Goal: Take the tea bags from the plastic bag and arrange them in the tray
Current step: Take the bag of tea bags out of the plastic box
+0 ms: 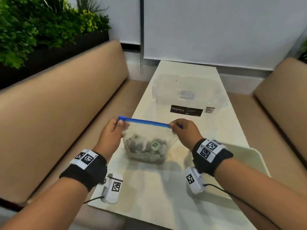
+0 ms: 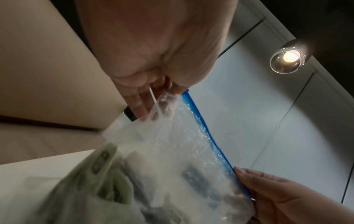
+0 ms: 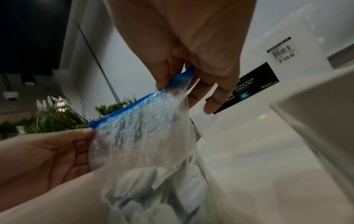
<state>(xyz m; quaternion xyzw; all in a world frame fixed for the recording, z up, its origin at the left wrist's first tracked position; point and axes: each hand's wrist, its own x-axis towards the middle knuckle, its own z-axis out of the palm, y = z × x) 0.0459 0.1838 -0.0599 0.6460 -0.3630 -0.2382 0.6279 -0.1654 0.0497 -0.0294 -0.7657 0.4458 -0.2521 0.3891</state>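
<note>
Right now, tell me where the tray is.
In the head view, the white tray sits on the table at the near right, beneath the right hand holding the plastic bag.

Clear plastic storage box (image 1: 187,92) with black Megabox label (image 1: 186,110) at 12 o'clock on white table (image 1: 149,188). Tan bench seats (image 1: 63,103) at 9 and 3. Green plants (image 1: 41,25) at 10. Lit ceiling lamp (image 2: 290,58).

Lounge or cafe booth, tan benches (image 1: 63,113), white table (image 1: 166,188), planter greenery (image 1: 41,22)
</note>
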